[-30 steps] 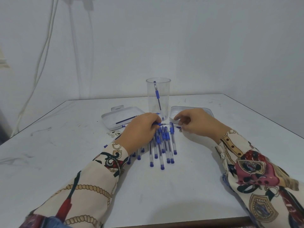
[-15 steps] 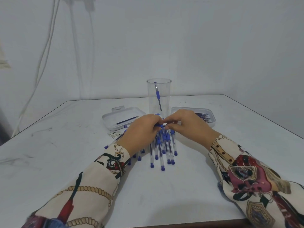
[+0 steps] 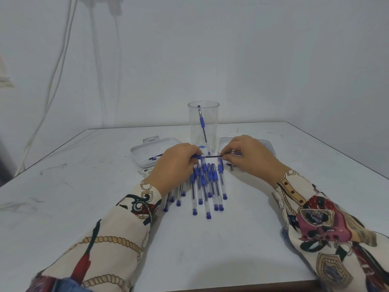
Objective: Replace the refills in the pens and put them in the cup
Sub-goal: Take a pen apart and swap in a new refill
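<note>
My left hand [image 3: 175, 165] grips a blue-gripped pen barrel [image 3: 196, 157] held sideways above the table. My right hand [image 3: 249, 157] pinches a thin dark refill [image 3: 212, 156] that sticks out of the barrel's end toward the right. Below the hands, several clear pens [image 3: 207, 186] with blue grips and caps lie in a row on the white table [image 3: 189, 245]. A tall clear cup [image 3: 203, 125] stands just behind the hands with one pen [image 3: 202, 123] leaning inside it.
A white tray [image 3: 145, 151] with a refill in it lies left of the cup. Another white tray [image 3: 268, 145] lies right of it, mostly hidden by my right hand. A small dark pen tip part [image 3: 231, 166] rests by my right hand. Cables hang on the wall at left.
My right hand came in from the right tray to the pen in my left hand, then drew back right, and a dark refill now shows between the hands.
</note>
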`<state>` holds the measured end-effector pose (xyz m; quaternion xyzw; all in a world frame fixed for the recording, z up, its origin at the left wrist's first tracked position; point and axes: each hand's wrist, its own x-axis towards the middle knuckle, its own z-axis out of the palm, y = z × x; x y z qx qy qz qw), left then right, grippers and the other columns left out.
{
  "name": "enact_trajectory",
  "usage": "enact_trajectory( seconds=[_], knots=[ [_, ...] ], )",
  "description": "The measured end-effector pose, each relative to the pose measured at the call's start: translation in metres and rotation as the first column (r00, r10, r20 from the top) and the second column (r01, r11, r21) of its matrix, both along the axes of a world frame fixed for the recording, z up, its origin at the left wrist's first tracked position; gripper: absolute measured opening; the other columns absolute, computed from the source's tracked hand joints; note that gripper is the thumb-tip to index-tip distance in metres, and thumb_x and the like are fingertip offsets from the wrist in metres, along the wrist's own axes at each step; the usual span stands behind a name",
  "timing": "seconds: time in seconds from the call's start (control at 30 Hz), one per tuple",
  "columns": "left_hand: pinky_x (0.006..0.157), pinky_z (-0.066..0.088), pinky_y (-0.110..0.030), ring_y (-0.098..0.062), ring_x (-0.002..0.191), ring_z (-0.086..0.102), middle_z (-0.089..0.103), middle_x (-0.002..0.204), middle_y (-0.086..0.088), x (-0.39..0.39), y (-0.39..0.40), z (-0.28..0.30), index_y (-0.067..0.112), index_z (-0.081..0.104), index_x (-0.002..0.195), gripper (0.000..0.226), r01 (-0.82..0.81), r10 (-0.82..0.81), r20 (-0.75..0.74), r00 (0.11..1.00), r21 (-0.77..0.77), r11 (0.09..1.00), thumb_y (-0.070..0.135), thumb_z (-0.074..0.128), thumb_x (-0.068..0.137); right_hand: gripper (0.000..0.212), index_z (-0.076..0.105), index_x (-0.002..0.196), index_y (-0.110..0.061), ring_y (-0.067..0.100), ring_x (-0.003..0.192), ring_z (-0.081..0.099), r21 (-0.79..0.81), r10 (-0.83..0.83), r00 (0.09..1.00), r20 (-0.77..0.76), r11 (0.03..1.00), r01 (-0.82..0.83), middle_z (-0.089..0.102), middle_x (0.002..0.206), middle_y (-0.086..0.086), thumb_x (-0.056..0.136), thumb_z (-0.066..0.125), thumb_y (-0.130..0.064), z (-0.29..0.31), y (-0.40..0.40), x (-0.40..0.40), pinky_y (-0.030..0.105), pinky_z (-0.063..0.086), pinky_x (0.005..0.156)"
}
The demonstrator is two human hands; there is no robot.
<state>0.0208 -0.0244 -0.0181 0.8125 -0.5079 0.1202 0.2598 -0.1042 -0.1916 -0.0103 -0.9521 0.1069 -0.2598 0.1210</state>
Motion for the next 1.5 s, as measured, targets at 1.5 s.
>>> enact_trajectory(
  seconds=[1.5],
  knots=[
    [0.081, 0.033, -0.014, -0.021, 0.089, 0.056, 0.07, 0.094, -0.008, 0.064, 0.044, 0.015, 0.01, 0.072, 0.096, 0.022, 0.002, -0.024, -0.129, 0.991, -0.164, 0.986, 0.0, 0.054, 0.09, 0.023, 0.073, 0.1, -0.019, 0.022, 0.085, 0.062, -0.246, -0.119, 0.989, -0.089, 0.965, 0.094, 0.064, 0.101, 0.003, 0.09, 0.053, -0.011, 0.01, 0.056, 0.129, 0.027, 0.038, 0.063]
  ],
)
